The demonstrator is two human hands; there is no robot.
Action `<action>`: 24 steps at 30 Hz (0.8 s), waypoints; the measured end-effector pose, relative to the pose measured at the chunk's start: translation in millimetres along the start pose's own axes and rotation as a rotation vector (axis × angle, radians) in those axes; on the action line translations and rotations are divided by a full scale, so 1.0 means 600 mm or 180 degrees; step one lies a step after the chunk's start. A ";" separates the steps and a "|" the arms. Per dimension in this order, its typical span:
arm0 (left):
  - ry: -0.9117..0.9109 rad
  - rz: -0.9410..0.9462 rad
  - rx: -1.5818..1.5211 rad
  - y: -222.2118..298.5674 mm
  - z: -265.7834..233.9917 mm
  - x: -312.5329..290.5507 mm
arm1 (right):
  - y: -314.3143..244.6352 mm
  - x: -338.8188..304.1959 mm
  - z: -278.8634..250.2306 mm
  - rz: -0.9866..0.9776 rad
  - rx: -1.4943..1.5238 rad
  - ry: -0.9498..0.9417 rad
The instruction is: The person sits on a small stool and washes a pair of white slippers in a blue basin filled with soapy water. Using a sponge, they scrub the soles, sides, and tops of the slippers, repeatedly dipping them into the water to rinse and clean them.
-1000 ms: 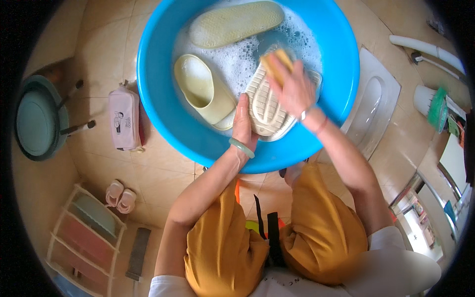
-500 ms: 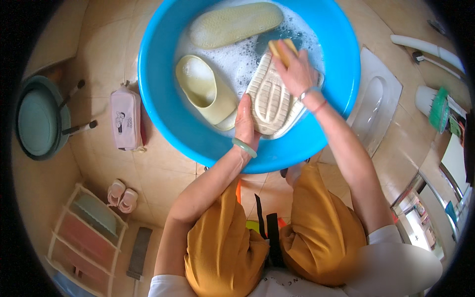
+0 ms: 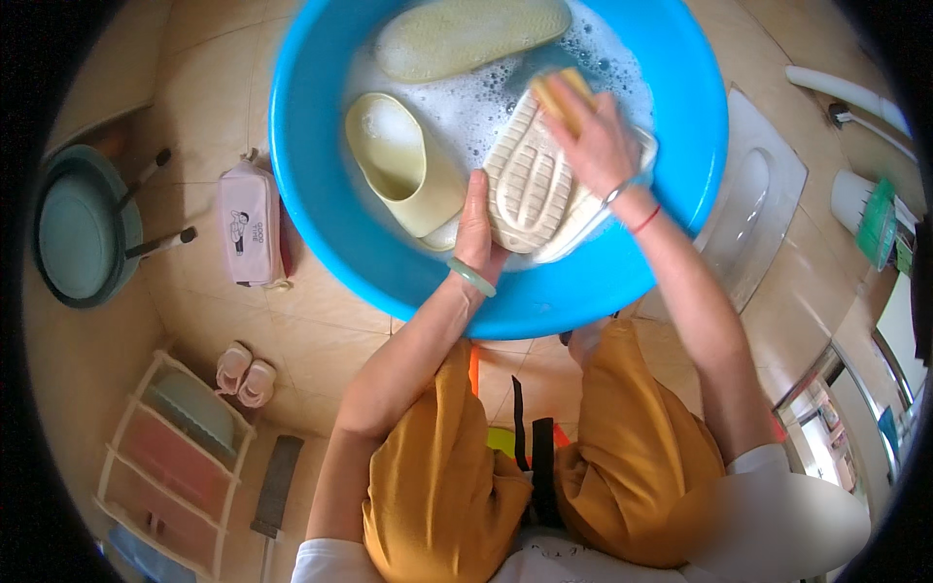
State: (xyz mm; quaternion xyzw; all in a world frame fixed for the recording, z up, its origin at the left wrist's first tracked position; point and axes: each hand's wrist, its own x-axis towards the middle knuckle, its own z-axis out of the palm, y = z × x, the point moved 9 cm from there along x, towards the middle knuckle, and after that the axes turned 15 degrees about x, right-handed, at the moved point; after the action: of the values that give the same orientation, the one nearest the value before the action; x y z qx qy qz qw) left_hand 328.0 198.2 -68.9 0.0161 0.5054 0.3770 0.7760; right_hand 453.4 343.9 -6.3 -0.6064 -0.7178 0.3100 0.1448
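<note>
The blue basin (image 3: 309, 185) is cut off at the top. The right hand (image 3: 604, 146) is blurred. The pale sole (image 3: 526, 189) partly hides the left hand (image 3: 475, 233).

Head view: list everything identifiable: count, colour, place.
basin: 1, blue, top centre
clog: 1, pale green, basin left
textured sole: 1, pale green, basin top
treaded sole: 1, cream, basin right
scrubber: 1, yellow, basin right
pouch: 1, pink, left of basin
round object: 1, green, far left
shoes: 2, pink, lower left
rack: 1, pale, lower left
squat toilet: 1, white, right
trousers: mustard, bottom
left hand: 1, holding treaded sole
right hand: 1, holding scrubber
</note>
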 end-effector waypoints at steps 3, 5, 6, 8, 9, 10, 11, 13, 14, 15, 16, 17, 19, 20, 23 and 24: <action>-0.0043 -0.0122 -0.0082 0.009 0.015 -0.008 | 0.050 0.046 -0.001 0.0146 -0.0139 0.0233; -0.0018 -0.0086 -0.0068 0.012 0.013 -0.010 | 0.074 0.070 0.002 0.0450 -0.0109 0.0328; -0.0030 -0.0097 -0.0082 0.015 0.018 -0.012 | 0.088 0.081 0.004 0.0740 -0.0079 0.0347; 0.0037 -0.0071 -0.0154 0.019 0.019 -0.014 | 0.087 0.087 -0.006 0.0861 -0.0072 0.0469; 0.0117 -0.0032 -0.0214 0.020 0.016 -0.013 | 0.071 0.081 -0.002 0.0744 -0.0186 0.0317; 0.0191 0.0003 -0.0273 0.021 0.012 -0.012 | 0.055 0.063 0.002 0.0631 -0.0305 0.0168; 0.0206 0.0025 -0.0256 0.024 0.009 -0.009 | 0.030 0.047 -0.005 0.0494 -0.0440 0.0034; 0.0290 0.0079 -0.0246 0.018 -0.003 -0.007 | -0.028 -0.033 0.000 -0.0023 -0.0209 -0.0171; 0.0453 0.0071 -0.0204 0.015 -0.012 -0.009 | -0.065 -0.078 0.003 -0.0288 -0.0162 -0.0163; 0.0456 -0.0023 -0.0194 0.005 -0.016 -0.011 | -0.104 -0.118 0.005 -0.0548 -0.0117 -0.0143; 0.0454 -0.0123 -0.0178 -0.004 -0.019 -0.011 | -0.122 -0.146 0.014 -0.0572 0.0029 -0.0335; 0.0426 -0.0243 -0.0148 -0.014 -0.022 -0.009 | -0.136 -0.169 0.020 -0.0569 0.0164 -0.0508; -0.0138 -0.0582 -0.0629 -0.027 -0.004 -0.017 | -0.162 -0.196 0.035 -0.0790 0.0139 -0.0688; 0.0067 -0.0326 -0.0390 -0.023 -0.018 -0.009 | -0.158 -0.180 0.037 -0.0822 0.0082 -0.0774; 0.0157 -0.0103 -0.0290 -0.013 -0.020 -0.004 | -0.153 -0.132 0.036 -0.0826 0.0006 -0.0864; 0.0200 -0.0026 -0.0224 -0.008 -0.014 -0.010 | -0.141 -0.115 0.030 -0.0814 -0.0153 -0.0643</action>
State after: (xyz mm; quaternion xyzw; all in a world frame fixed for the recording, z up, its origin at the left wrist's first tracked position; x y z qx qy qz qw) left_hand 323.1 188.2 -70.6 -0.0251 0.5160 0.3917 0.7614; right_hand 392.2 266.7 44.0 -0.4792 -0.8072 0.3311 0.0956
